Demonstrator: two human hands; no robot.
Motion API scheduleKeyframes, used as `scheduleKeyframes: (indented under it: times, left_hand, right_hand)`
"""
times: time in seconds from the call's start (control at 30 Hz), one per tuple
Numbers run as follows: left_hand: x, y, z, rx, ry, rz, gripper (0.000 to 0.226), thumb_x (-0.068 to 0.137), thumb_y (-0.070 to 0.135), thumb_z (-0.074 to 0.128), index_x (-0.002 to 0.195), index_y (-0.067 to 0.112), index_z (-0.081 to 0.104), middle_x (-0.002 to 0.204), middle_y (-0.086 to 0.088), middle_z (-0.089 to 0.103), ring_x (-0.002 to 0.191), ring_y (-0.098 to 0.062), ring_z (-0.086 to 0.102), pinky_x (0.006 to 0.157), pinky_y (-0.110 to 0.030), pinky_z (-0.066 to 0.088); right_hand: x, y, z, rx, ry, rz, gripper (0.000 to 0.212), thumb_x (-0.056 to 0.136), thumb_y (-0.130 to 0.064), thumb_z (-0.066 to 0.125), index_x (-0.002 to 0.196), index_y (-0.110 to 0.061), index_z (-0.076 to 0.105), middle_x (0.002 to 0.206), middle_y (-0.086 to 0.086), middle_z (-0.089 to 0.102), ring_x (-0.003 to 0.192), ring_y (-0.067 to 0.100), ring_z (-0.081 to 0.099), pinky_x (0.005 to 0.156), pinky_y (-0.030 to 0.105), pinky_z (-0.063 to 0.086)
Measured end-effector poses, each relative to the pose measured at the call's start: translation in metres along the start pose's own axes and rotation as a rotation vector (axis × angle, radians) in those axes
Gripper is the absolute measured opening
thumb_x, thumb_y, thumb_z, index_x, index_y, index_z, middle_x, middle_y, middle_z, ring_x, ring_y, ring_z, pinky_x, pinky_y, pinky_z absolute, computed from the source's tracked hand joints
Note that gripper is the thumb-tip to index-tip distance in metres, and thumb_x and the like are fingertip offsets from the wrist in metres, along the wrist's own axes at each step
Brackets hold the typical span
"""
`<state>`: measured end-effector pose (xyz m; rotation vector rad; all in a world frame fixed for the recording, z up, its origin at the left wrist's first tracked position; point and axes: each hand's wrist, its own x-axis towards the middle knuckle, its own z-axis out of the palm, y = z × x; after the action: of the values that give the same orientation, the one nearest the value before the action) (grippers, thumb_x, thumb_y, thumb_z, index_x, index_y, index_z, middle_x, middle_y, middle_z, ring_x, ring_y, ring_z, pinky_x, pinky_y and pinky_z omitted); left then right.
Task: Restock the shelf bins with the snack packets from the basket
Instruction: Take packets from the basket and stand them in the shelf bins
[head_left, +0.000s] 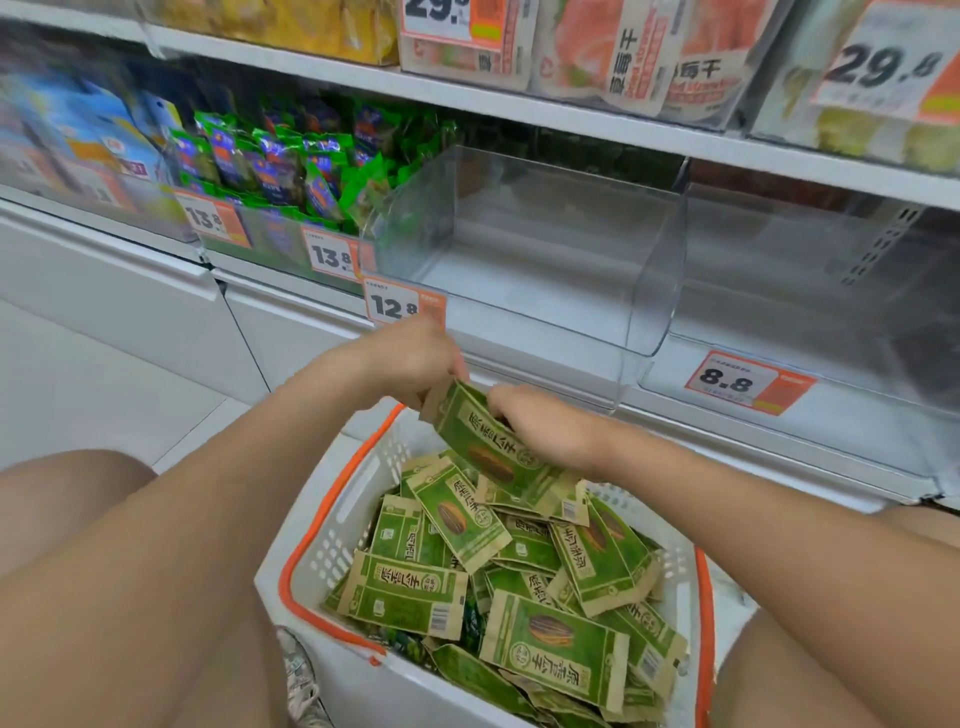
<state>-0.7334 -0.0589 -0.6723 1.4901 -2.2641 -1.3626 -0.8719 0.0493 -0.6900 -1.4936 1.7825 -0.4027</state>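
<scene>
A white basket (358, 488) with orange handles sits low in front of me, heaped with several green and brown snack packets (550, 644). Above its far rim both hands hold one green packet (483, 441), lifted and tilted. My left hand (415, 358) pinches its top corner. My right hand (545, 426) grips its right edge, fingers curled over it. Just behind the hands stands a clear plastic shelf bin (644, 306) with a 12.8 price tag (400, 306); nothing lies in it.
A second clear bin (810, 332) to the right carries an 8.8 tag. To the left, a bin of green and blue packets (291, 166) with 13.8 tags. The upper shelf (519, 104) holds bagged goods. My bare knees flank the basket.
</scene>
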Motion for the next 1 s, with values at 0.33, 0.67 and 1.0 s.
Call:
scheduleKeyframes:
  times: [0.33, 0.67, 1.0]
  left_hand:
    - [-0.014, 0.011, -0.004, -0.737, 0.283, 0.218, 0.035, 0.108, 0.033, 0.056, 0.110, 0.000, 0.069, 0.087, -0.009, 0.073, 0.068, -0.016, 0.070, 0.064, -0.031, 0.060]
    - [-0.022, 0.024, -0.011, -1.064, 0.310, 0.131, 0.026, 0.108, 0.029, 0.058, 0.093, 0.013, 0.072, 0.084, -0.003, 0.079, 0.069, -0.015, 0.075, 0.062, -0.029, 0.061]
    - [-0.027, 0.026, -0.021, -0.510, 0.027, 0.256, 0.059, 0.085, -0.003, 0.083, 0.134, 0.017, 0.056, 0.105, -0.014, 0.079, 0.093, -0.031, 0.078, 0.078, -0.045, 0.065]
  right_hand:
    - [0.004, -0.032, -0.029, 0.595, 0.490, -0.034, 0.045, 0.103, -0.033, 0.029, 0.067, -0.017, 0.051, 0.064, 0.003, 0.063, 0.060, 0.022, 0.055, 0.051, 0.022, 0.042]
    - [0.021, -0.039, -0.024, 0.023, 0.826, -0.263, 0.058, 0.113, -0.043, 0.025, 0.066, -0.019, 0.049, 0.069, 0.002, 0.061, 0.073, 0.030, 0.059, 0.067, 0.043, 0.044]
    - [0.048, -0.035, -0.044, 0.331, 0.883, -0.045, 0.041, 0.112, -0.039, 0.028, 0.110, -0.010, 0.056, 0.095, -0.004, 0.060, 0.099, 0.026, 0.058, 0.079, 0.035, 0.042]
